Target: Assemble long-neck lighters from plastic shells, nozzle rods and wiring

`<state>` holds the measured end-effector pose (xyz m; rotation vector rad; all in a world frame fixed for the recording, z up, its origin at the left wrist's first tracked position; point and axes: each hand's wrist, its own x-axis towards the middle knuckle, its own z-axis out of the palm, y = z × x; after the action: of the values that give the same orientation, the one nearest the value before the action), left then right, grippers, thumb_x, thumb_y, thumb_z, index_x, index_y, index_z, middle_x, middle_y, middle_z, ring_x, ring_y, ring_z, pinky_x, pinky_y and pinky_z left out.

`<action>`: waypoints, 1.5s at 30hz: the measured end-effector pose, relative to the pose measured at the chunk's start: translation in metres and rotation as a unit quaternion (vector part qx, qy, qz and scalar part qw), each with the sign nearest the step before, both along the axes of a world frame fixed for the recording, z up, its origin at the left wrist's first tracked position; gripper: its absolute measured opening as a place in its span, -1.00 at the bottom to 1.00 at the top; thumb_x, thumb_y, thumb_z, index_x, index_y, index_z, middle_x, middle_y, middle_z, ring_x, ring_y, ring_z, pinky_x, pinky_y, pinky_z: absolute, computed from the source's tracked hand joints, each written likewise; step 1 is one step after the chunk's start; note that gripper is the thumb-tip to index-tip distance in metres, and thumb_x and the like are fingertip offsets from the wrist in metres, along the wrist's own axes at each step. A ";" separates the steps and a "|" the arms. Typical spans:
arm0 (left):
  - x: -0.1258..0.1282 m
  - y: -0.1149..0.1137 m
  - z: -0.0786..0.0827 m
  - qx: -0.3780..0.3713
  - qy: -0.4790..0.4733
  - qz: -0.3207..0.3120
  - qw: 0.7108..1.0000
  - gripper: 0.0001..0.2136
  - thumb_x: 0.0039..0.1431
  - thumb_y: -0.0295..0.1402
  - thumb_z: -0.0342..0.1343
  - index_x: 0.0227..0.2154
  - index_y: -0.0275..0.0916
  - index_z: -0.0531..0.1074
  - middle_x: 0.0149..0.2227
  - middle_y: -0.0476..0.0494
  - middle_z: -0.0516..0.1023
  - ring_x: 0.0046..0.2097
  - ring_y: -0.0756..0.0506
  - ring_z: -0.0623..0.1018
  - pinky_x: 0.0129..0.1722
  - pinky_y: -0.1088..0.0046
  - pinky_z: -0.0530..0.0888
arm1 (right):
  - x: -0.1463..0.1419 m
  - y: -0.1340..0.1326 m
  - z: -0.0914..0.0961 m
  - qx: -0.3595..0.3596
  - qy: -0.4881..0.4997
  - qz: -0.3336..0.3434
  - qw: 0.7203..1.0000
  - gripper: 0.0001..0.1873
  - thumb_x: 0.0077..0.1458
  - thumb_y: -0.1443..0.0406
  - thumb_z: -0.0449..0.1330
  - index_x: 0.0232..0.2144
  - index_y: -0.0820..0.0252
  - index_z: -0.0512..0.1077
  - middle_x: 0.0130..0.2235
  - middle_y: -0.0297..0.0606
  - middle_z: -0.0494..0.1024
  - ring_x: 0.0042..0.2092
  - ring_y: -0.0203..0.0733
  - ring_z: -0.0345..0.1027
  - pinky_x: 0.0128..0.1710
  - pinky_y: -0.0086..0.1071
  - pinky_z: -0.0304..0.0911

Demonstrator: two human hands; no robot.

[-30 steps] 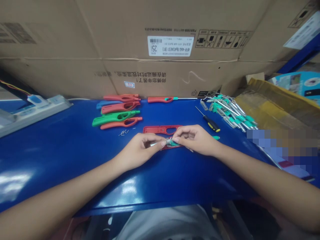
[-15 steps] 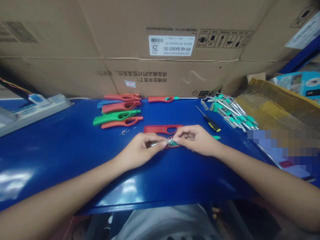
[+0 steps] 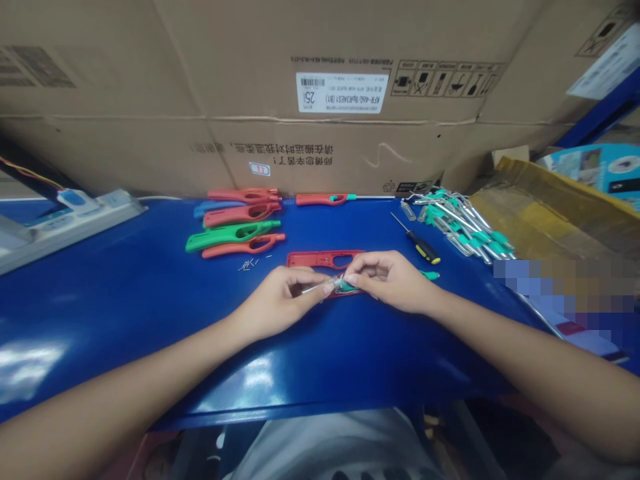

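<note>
Close together at the middle of the table, my left hand [image 3: 287, 300] and my right hand [image 3: 387, 280] work on one small lighter insert [image 3: 344, 285], clear and silver toward the left, green toward the right. My left thumb and fingers pinch its clear end, while my right fingertips close on its green part. Beneath the hands lies a red lighter shell half, mostly covered. Just behind them rests another red shell half [image 3: 307, 259], its hollow side up. A green tip [image 3: 431, 275] shows beyond my right hand.
Several coloured lighter handles [image 3: 235, 233] lie at left, with small screws [image 3: 249, 264] before them. An assembled red lighter [image 3: 320, 199] lies at the back. A screwdriver [image 3: 423, 247] and piled metal-and-green lighter inserts [image 3: 467, 223] are at right. A power strip [image 3: 100, 220] stands far left; cardboard [image 3: 225, 80] backs the table.
Both hands keep almost the same place and grip; only slight finger movement at the insert shows. The whole view has shifted very slightly.
</note>
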<state>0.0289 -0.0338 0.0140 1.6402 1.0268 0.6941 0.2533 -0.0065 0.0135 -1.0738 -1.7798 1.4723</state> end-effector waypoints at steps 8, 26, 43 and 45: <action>-0.002 0.001 -0.001 -0.014 -0.015 0.014 1.000 -0.71 0.23 -0.18 0.21 -0.15 -0.29 0.64 -0.18 -0.18 0.69 -0.15 -0.16 0.62 -0.13 0.40 0.49 | 0.003 0.001 -0.003 -0.015 -0.005 0.002 1.000 -0.55 0.03 -0.04 0.33 -0.33 0.24 0.45 -0.59 -0.46 0.35 -0.64 -0.43 0.14 -0.66 -0.49 0.05; 0.003 -0.003 -0.002 -0.003 -0.025 0.028 0.999 -0.74 0.24 -0.23 0.20 -0.16 -0.28 0.65 -0.19 -0.14 0.70 -0.19 -0.12 0.62 -0.19 0.46 0.46 | 0.000 -0.003 -0.006 0.049 -0.027 -0.006 0.998 -0.69 0.09 0.07 0.28 -0.38 0.22 0.45 -0.44 -0.33 0.43 -0.43 -0.33 0.25 -0.40 -0.41 0.20; 0.009 -0.006 -0.007 -0.013 -0.062 0.092 0.994 -0.72 0.22 -0.19 0.23 -0.10 -0.23 0.64 -0.21 -0.09 0.71 -0.18 -0.11 0.63 -0.14 0.46 0.49 | -0.005 -0.004 -0.004 0.018 0.015 -0.038 0.999 -0.65 0.05 0.06 0.32 -0.43 0.22 0.39 -0.47 -0.37 0.42 -0.47 -0.38 0.24 -0.45 -0.45 0.18; 0.007 -0.005 -0.007 -0.029 -0.068 0.098 0.992 -0.69 0.20 -0.16 0.25 -0.09 -0.22 0.64 -0.17 -0.10 0.70 -0.19 -0.11 0.62 -0.16 0.46 0.48 | -0.005 -0.003 -0.003 0.007 0.029 -0.033 0.999 -0.65 0.04 0.06 0.33 -0.42 0.22 0.39 -0.49 -0.40 0.40 -0.48 -0.40 0.22 -0.46 -0.46 0.16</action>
<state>0.0360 -0.0387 0.0071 1.4346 1.1069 0.8864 0.2484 -0.0094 0.0108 -1.0621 -1.6972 1.4349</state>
